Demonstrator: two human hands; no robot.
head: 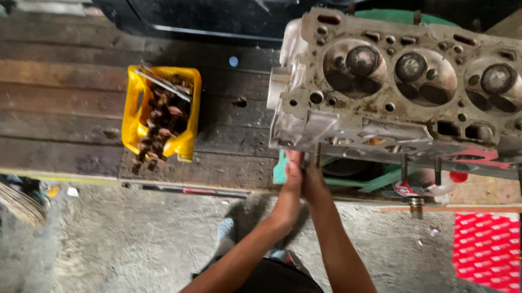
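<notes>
Dark, worn wooden workbench (50,103) above a rough concrete floor (131,249). Resting on the bench's right half, a grimy metal cylinder head (424,93), combustion chambers and valves facing up, studs poking down from its near edge. Well to its left, a yellow plastic tub (136,119) filled with rusty small parts. Under the head's near left corner, left hand (290,182) and right hand (313,184) pressed side by side, fingertips hidden beneath, grip impossible to tell
</notes>
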